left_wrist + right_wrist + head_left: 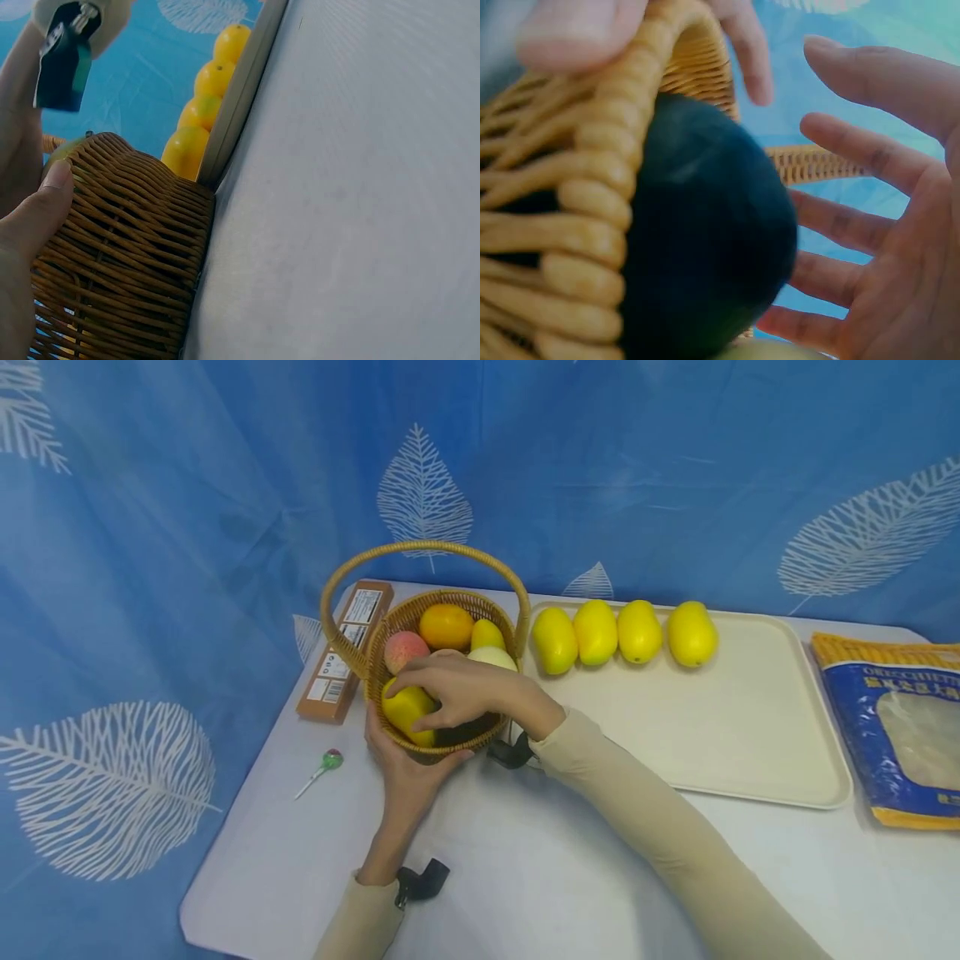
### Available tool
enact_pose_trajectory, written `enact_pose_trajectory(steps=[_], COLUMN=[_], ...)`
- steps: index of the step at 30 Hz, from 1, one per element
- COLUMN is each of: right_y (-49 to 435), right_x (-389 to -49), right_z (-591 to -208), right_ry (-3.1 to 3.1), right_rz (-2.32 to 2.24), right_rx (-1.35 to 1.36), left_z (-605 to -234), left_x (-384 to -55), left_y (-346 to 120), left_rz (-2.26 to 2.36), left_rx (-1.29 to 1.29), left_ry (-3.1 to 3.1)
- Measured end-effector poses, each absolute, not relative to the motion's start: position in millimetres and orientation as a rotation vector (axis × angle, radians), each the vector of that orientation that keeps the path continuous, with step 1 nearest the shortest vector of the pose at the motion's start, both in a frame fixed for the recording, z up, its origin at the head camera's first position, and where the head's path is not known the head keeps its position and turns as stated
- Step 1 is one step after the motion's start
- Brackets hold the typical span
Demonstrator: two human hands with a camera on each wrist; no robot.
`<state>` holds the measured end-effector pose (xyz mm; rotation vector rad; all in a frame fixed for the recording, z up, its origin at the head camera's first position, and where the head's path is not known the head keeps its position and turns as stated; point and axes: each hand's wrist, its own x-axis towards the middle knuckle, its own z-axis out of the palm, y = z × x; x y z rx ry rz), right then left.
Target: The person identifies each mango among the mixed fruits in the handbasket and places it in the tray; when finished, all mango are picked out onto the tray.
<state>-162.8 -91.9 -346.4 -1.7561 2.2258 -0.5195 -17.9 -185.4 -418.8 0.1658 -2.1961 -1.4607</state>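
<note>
Nearest, a strapped camera (422,881) sits on the left wrist, and beyond it the left hand (405,768) grips the near side of a wicker basket (127,240), thumb against the woven wall, fingers round the left. Left of that hand a lollipop (332,760) with a green and dark-red head lies on the white table (525,860). The basket stands upright, holding mixed fruit: a yellow fruit (408,710) at the near left, a large dark fruit (712,232) at the near right, then a pink peach (406,649) and a pale round fruit (492,657), and farther back a yellow pear (487,635) and an orange fruit (446,627). The right hand (468,687) reaches in from the right, its grip spread with thumb and fingers apart over the yellow fruit; whether they touch it cannot be told. That hand hides the basket's middle, and the dark fruit lies between its wrist and the yellow fruit. The handle (431,548) arches above. Just right of the basket, a cream tray (735,718) carries four yellow fruits (595,632) in a row along its far left; a blue-and-yellow packet (900,727) lies beyond its right edge. A brown box (347,653) lies left of the basket, and a blue leaf-patterned cloth (247,485) hangs behind.
</note>
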Motion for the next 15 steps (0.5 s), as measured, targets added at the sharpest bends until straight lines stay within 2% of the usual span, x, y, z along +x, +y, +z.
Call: enact_pose_trajectory(steps=[10,15], right_y=[-105.2,-111.5], right_x=[-167.3,-166.3], right_z=[-344.1,-347.9], right_ry=[2.179,2.142], right_rz=[-0.387,-0.368], right_rx=[-1.681,-1.674], left_z=[-415.6,-436.0], left_x=[-19.0,-23.6], left_y=[-183.0,-188.8], left_rz=[-1.512,-1.515], left_rx=[0.217,0.275], left_ry=[-2.214,-2.238])
